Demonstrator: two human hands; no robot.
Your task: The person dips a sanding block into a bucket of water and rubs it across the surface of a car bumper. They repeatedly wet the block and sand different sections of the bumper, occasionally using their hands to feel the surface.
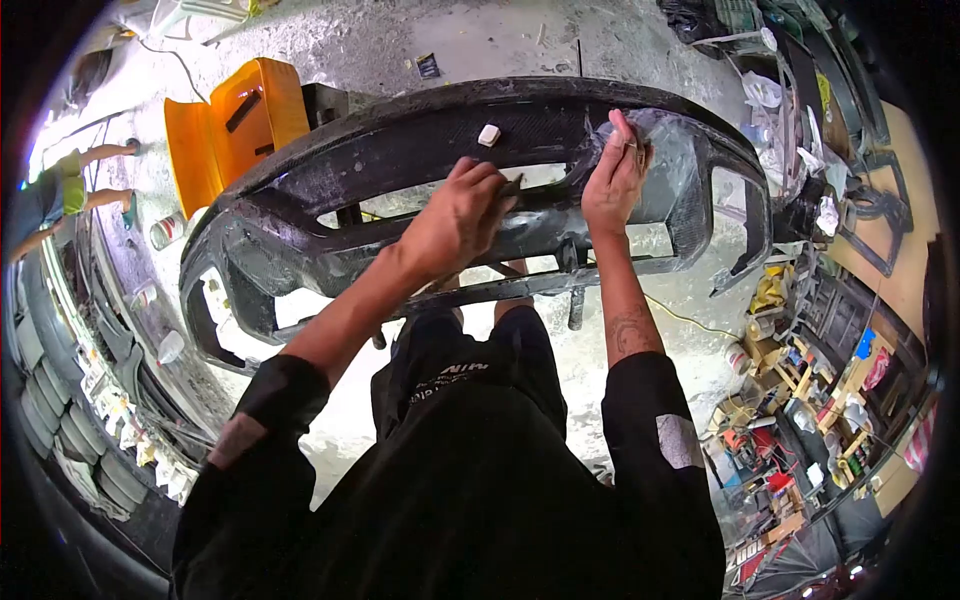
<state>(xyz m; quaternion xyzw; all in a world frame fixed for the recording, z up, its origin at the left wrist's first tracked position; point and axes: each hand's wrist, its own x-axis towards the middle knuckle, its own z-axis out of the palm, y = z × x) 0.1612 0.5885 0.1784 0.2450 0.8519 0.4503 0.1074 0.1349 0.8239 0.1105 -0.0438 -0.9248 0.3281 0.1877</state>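
The black bumper [545, 218] lay below both hands. The left hand [455, 220] pinched a dark scrap [513, 186]; the right hand's [617, 183] fingers were close together, hold unclear. A jar [166, 231] sat leftward, contents indistinct.

Black, hard-looking bumper [545, 225], part glossy, part dulled.
A fine weave-like texture runs along its upper edge and near its right corner, where the surface turns cloudy and whitish; a smoother, shinier stretch lies at its middle. The white block [489, 135] by the upper edge looks matt. Beyond the upper left edge, the orange chair [275, 100] is smooth plastic with a soft sheen. The floor [350, 45] looks like rough, blotched concrete; the black shirt [470, 480] is matt cloth, its lettering pale.
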